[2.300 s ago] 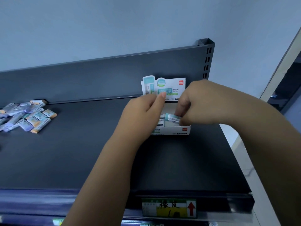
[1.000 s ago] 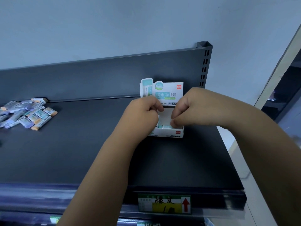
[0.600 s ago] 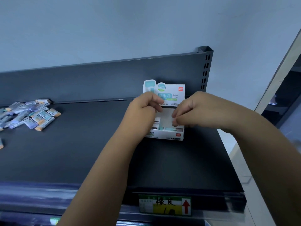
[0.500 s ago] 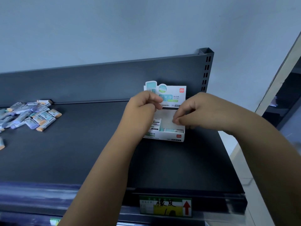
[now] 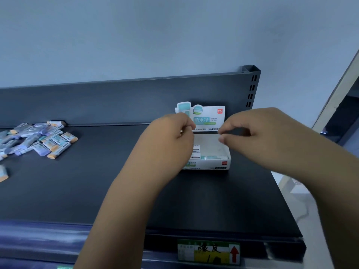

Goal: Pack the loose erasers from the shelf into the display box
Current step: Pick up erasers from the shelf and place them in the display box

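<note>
Over the white cardboard display box [image 5: 213,165], probably to straighten its packed erasers [image 5: 214,157], the right hand [image 5: 258,136] hangs loosely curled, empty; the left hand [image 5: 171,141] hides its grasp. The loose sleeved erasers [image 5: 48,141] lie heaped well left.

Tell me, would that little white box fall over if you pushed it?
Probably it would slide, not tip: the display box is low and sits flat on the smooth shelf. It likely feels light, since it looks like thin card with only a few erasers inside. The tall header card would probably bend if pushed.
</note>
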`<state>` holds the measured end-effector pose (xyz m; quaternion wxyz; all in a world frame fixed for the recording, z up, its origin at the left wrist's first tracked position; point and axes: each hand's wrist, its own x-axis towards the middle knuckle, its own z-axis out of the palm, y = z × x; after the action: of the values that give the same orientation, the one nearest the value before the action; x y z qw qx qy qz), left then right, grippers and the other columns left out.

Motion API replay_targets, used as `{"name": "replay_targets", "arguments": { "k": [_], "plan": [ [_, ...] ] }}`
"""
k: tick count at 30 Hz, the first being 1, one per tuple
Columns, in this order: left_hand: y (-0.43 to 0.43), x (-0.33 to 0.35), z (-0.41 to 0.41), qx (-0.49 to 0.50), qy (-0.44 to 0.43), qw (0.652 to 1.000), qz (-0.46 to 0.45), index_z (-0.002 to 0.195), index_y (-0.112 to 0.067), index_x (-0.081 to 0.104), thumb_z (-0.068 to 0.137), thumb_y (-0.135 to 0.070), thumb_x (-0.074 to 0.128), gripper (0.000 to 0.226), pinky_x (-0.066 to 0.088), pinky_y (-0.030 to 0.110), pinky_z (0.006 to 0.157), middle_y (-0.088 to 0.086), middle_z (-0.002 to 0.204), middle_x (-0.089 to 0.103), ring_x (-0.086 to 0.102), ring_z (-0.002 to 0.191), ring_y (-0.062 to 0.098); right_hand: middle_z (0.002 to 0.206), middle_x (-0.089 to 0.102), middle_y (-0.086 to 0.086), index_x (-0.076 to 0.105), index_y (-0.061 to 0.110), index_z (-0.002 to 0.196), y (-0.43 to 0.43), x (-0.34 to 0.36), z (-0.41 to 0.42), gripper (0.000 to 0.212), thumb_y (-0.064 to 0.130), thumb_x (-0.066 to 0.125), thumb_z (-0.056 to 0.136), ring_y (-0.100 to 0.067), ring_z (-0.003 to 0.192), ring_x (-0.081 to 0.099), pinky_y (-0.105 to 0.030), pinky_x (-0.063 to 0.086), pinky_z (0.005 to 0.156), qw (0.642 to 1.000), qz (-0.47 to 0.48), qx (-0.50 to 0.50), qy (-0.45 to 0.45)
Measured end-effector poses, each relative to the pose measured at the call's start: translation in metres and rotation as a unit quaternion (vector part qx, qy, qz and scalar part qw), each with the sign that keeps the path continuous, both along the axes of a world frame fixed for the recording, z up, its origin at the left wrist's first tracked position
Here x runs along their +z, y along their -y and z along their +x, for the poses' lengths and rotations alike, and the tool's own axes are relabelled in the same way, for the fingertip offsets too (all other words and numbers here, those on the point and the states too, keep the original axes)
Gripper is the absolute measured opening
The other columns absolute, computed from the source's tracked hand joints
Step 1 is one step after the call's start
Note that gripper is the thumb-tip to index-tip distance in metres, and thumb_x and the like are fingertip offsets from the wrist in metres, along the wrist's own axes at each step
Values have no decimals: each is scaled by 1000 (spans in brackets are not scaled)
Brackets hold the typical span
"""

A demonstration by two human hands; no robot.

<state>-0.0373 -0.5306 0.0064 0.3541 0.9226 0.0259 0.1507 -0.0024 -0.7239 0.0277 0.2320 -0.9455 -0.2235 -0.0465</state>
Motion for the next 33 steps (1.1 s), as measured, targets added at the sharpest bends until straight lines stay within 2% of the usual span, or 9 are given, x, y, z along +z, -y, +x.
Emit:
{"name": "replay_targets", "arguments": {
  "k": [2,4,7,10,13,19,23,28,33],
  "plan": [
    [-10,-2,-4,7,19,996,88,98,-26,66,100,-31,47,21,51,35,72,-9,87,63,58,80,14,96,67,14,70,33,108,-16,6,-24,38,53,47,86,-4,88,61,-33,50,81,1000,13,1,26],
    [-23,-5,-9,11,18,987,158,99,-24,64,99,-43,40,31,52,43,80,-8,94,64,58,93,21,113,65,12,64,30,118,-39,6,-41,46,56,40,88,-11,105,59,-38,49,91,1000,-5,15,14],
    [-42,-5,-18,29,-16,979,201,107,-25,63,93,-54,28,47,50,45,87,-8,106,64,55,105,21,124,58,13,55,30,124,-69,-3,-48,44,55,34,94,-12,113,54,-39,47,94,999,-15,33,-15],
    [-65,-6,-26,42,-21,973,224,119,-27,61,97,-55,26,50,48,45,92,-10,119,64,54,114,20,133,52,12,48,28,131,-92,-9,-50,43,53,35,100,-12,122,47,-35,44,99,999,-11,34,-23],
    [-91,-6,-32,36,-21,973,226,122,-28,61,92,-57,26,55,47,45,93,-10,121,64,54,115,21,143,45,12,40,28,143,-116,-13,-52,47,52,36,102,-10,131,42,-32,39,104,999,3,32,-7],
    [-156,2,-40,13,-35,974,224,127,-28,61,91,-59,26,59,48,48,96,-9,126,64,55,118,22,151,38,16,32,30,152,-180,-16,-54,55,50,40,102,-4,137,36,-26,36,107,998,53,38,18],
    [-206,2,-43,6,-43,969,244,124,-29,60,85,-65,14,70,48,46,96,-10,125,62,54,118,21,157,31,21,27,31,157,-230,-18,-58,59,50,41,102,1,143,28,-19,28,110,995,95,28,21],
    [-263,-5,-43,-8,-62,962,265,121,-27,59,81,-66,12,73,48,45,95,-9,123,61,54,117,21,149,42,16,35,29,153,-288,-26,-65,55,49,42,102,-4,135,39,-24,37,107,996,88,33,-4],
    [-287,-10,-46,-27,-90,961,260,124,-27,57,77,-64,12,75,46,45,96,-7,124,59,51,119,21,144,46,13,41,27,147,-319,-28,-68,44,39,41,105,-8,128,45,-28,40,104,996,72,42,-33]
  ]
}}
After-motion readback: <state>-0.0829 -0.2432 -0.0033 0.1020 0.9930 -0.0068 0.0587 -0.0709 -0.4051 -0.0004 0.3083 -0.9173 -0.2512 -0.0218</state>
